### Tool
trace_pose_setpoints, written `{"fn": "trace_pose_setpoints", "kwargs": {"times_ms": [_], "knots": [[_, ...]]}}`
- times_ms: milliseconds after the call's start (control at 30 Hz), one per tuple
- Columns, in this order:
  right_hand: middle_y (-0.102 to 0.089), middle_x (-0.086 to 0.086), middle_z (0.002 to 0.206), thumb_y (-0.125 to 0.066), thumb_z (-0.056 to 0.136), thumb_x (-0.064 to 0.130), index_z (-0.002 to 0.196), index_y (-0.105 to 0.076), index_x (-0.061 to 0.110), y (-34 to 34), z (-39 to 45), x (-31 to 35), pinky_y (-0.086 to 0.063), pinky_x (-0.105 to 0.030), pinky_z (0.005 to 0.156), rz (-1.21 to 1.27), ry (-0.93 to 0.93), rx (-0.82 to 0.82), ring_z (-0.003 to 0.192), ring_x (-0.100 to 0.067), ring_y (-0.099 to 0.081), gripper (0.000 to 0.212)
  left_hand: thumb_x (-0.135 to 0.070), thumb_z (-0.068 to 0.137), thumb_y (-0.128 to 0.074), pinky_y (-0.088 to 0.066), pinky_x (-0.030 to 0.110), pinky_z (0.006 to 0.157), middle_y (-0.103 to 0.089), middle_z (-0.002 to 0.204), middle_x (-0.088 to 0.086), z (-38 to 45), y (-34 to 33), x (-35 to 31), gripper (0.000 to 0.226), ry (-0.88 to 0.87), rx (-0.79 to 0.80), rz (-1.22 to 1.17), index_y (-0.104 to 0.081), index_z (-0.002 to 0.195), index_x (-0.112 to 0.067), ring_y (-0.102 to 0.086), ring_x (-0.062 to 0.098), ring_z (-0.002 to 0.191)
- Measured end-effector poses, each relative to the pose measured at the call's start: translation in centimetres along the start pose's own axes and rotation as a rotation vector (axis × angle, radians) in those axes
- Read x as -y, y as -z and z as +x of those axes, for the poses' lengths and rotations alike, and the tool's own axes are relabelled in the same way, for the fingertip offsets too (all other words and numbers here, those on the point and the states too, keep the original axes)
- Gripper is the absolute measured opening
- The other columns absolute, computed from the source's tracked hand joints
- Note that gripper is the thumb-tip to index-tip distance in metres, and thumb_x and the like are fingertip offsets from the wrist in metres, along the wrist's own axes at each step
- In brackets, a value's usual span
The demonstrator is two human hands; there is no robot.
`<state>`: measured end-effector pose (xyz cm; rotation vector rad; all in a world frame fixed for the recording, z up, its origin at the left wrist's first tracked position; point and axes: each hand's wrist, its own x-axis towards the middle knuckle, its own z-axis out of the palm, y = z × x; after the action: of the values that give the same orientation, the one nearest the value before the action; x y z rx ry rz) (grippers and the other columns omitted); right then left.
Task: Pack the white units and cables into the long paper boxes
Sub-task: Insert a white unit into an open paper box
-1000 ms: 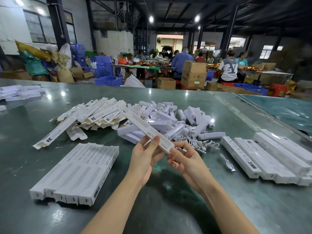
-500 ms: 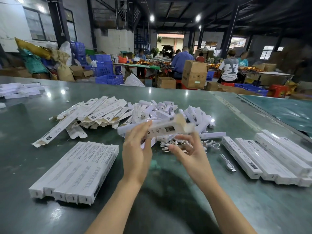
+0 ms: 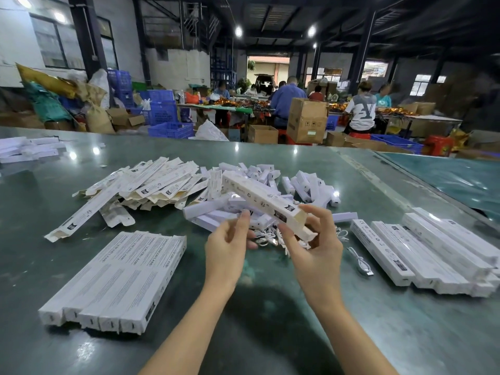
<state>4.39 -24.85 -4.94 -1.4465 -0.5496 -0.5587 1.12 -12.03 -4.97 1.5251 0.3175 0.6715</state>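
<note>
The right hand (image 3: 315,247) is gripping the near, open end of a long paper box (image 3: 266,203), thumb below and fingers curling over the top, so the box is running up and away to the left from the grip, lifted above the table (image 3: 270,334). Its open mouth is facing the camera, right at the fingers. The left hand (image 3: 230,244) is hovering just beside the box's middle, palm turned inward, fingers loosely curled and reaching up toward the box's underside; whether the fingertips are touching it is hard to tell, and it is not clearly holding anything. Both forearms are coming in from the bottom edge, angling toward each other.

Under the hands, a heap of white units (image 3: 270,182) is lying mid-table, with a tangle of cables (image 3: 266,238) partly hidden behind the fingers. One loose cable (image 3: 361,261) is lying to the right, near a row of packed boxes (image 3: 422,247) whose far end is cut off at the frame edge. Flat boxes (image 3: 146,185) are piling up on the left, and a neat stack (image 3: 116,277) is sitting nearer, front left. The inside of the held box is too dim to read.
</note>
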Motion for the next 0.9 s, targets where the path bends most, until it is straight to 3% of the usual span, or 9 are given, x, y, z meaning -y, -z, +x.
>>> {"fn": "trace_pose_setpoints", "kwargs": {"times_ms": [67, 133, 233, 367, 467, 533, 633, 767, 900], "knots": [[-0.067, 0.010, 0.084, -0.077, 0.078, 0.007, 0.102, -0.055, 0.034, -0.2, -0.3, -0.1, -0.049, -0.019, 0.072, -0.082, 0.054, 0.066, 0.079, -0.008, -0.064, 0.042, -0.073, 0.073, -0.051, -0.043, 0.023, 0.049, -0.073, 0.070, 0.003, -0.4, -0.5, -0.1, 0.063, 0.117, 0.123, -0.099, -0.071, 0.085, -0.014, -0.062, 0.008, 0.055], [-0.065, 0.017, 0.089, -0.077, 0.075, 0.005, 0.100, -0.052, 0.042, -0.6, -0.7, -0.5, -0.043, -0.010, 0.073, -0.194, 0.065, 0.184, 0.083, -0.001, -0.061, 0.051, -0.072, 0.073, -0.056, -0.038, 0.022, 0.042, -0.071, 0.067, 0.003, -0.5, -0.7, 0.2, 0.060, 0.149, 0.145, -0.118, -0.069, 0.079, -0.014, -0.059, 0.010, 0.053], [-0.061, 0.020, 0.104, -0.077, 0.077, 0.011, 0.113, -0.052, 0.040, -0.7, -0.9, -1.0, -0.042, -0.014, 0.086, -0.318, 0.057, 0.378, 0.102, -0.002, -0.057, 0.052, -0.053, 0.086, -0.066, -0.040, 0.022, 0.041, -0.072, 0.071, 0.003, -0.1, -0.2, 0.5, 0.040, 0.194, -0.010, -0.106, -0.066, 0.083, -0.013, -0.063, 0.016, 0.056], [-0.053, 0.016, 0.120, -0.074, 0.082, 0.023, 0.117, -0.050, 0.044, 0.1, -0.4, -1.6, -0.034, -0.015, 0.098, -0.400, 0.056, 0.472, 0.118, -0.001, -0.045, 0.047, -0.041, 0.090, -0.066, -0.043, 0.021, 0.039, -0.072, 0.071, 0.001, 0.5, 0.6, 0.6, 0.023, 0.035, -0.222, -0.128, -0.060, 0.090, -0.019, -0.064, 0.013, 0.052], [-0.051, 0.003, 0.120, -0.067, 0.088, 0.020, 0.124, -0.057, 0.026, -0.3, 0.8, -2.0, -0.037, -0.020, 0.092, -0.520, -0.024, 0.402, 0.114, -0.014, -0.049, 0.038, -0.036, 0.094, -0.061, -0.039, 0.017, 0.037, -0.067, 0.067, 0.006, 1.1, 1.1, 0.8, 0.025, -0.005, -0.303, -0.181, -0.056, 0.091, -0.012, -0.053, 0.006, 0.040], [-0.047, -0.003, 0.120, -0.060, 0.092, 0.017, 0.131, -0.053, 0.024, -1.5, 2.2, -2.0, -0.040, -0.027, 0.087, -0.680, -0.041, 0.422, 0.112, -0.021, -0.048, 0.040, -0.034, 0.095, -0.060, -0.039, 0.017, 0.036, -0.065, 0.065, 0.005, 1.5, 1.3, 1.0, 0.022, -0.009, -0.318, -0.191, -0.055, 0.089, -0.014, -0.052, 0.005, 0.039], [-0.040, -0.007, 0.126, -0.051, 0.092, 0.010, 0.135, -0.049, 0.024, -3.7, 4.5, -1.9, -0.045, -0.035, 0.077, -1.059, 0.073, 0.544, 0.118, -0.026, -0.041, 0.045, -0.034, 0.096, -0.060, -0.040, 0.018, 0.037, -0.066, 0.073, 0.007, 1.8, 1.5, 1.3, 0.016, -0.003, -0.321, -0.221, -0.057, 0.094, -0.018, -0.056, 0.004, 0.044], [-0.037, -0.012, 0.130, -0.056, 0.081, -0.004, 0.121, -0.057, 0.013, -5.2, 6.2, -2.6, -0.039, -0.032, 0.065, -1.443, 0.286, 0.733, 0.118, -0.031, -0.039, 0.043, -0.037, 0.096, -0.059, -0.038, 0.019, 0.036, -0.065, 0.070, 0.008, 2.3, 1.9, 1.6, 0.032, 0.008, -0.334, -0.238, -0.059, 0.107, -0.007, -0.051, 0.007, 0.038], [-0.049, -0.005, 0.126, -0.054, 0.086, -0.001, 0.116, -0.059, 0.013, -3.6, 6.0, -2.4, -0.046, -0.033, 0.067, -1.298, 0.479, 0.677, 0.115, -0.028, -0.047, 0.033, -0.038, 0.095, -0.059, -0.039, 0.019, 0.035, -0.064, 0.067, 0.007, 2.5, 1.9, 1.9, 0.036, 0.011, -0.330, -0.229, -0.059, 0.106, -0.004, -0.050, 0.007, 0.038]]}}
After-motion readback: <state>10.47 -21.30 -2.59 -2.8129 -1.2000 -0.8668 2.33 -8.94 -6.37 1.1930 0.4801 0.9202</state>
